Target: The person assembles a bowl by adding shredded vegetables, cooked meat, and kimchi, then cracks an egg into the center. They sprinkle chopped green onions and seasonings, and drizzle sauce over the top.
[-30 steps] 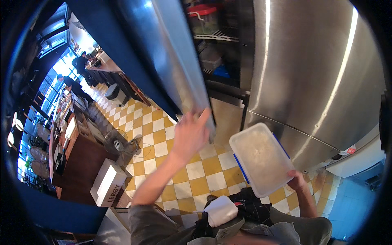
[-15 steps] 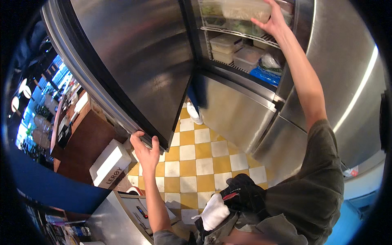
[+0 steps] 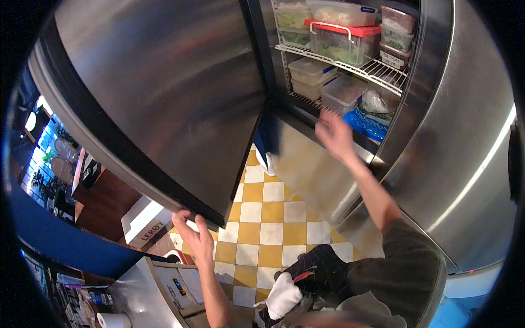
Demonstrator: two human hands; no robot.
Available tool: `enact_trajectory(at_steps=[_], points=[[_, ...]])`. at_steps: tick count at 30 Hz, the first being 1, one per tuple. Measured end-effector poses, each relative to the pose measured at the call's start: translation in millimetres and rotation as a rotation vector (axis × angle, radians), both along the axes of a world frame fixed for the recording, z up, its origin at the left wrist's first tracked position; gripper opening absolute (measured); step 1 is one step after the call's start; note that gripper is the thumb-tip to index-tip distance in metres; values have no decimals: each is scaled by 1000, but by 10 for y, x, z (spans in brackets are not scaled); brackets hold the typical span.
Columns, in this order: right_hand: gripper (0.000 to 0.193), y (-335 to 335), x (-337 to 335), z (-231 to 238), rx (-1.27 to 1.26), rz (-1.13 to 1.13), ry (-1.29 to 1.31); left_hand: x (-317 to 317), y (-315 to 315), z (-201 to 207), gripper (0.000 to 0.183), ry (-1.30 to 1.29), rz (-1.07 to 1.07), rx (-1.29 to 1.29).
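Observation:
My left hand [image 3: 196, 238] grips the lower outer edge of a steel fridge door [image 3: 164, 98], which stands open on the left. In front of the fridge's lower sill, my right hand [image 3: 334, 138] hangs empty, its fingers loosely apart and blurred by motion. Above it on the wire shelf [image 3: 377, 74], a clear tub of pale food [image 3: 343, 14] rests on a clear box with a red lid [image 3: 342, 46] and white handle. Nearest to the right hand are a lidded clear container [image 3: 342, 95] and a blue bag [image 3: 365, 124] on the lower shelf.
Small stacked tubs [image 3: 396, 37] fill the upper shelf's right side. A closed steel door [image 3: 470, 136] stands to the right. At lower left are a steel appliance [image 3: 139, 290] and a white foam box [image 3: 145, 221]. The floor [image 3: 262, 218] is yellow and white checkered tile.
My right hand has let go of the pale-food tub on the upper shelf and dropped to the sill. My left hand stays on the door, which has swung slightly nearer.

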State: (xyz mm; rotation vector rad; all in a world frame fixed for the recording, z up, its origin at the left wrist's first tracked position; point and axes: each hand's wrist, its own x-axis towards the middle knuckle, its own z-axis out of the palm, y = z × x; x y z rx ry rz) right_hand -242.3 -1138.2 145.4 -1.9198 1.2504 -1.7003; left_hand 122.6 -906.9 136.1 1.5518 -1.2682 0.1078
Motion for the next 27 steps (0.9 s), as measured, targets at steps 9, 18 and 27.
enact_trajectory(at_steps=[9, 18, 27], points=[[35, 1801, -269, -2484, 961, 386, 772, -1210, 675, -53, 41, -94, -70, 177], [38, 3221, 886, -2938, 720, 1134, 1213, -1478, 3438, -2169, 31, 588, 223, 488], [36, 5123, 2682, -2716, 173, 1501, 1351, -2536, 8283, -3895, 41, 1165, 2434, -169]])
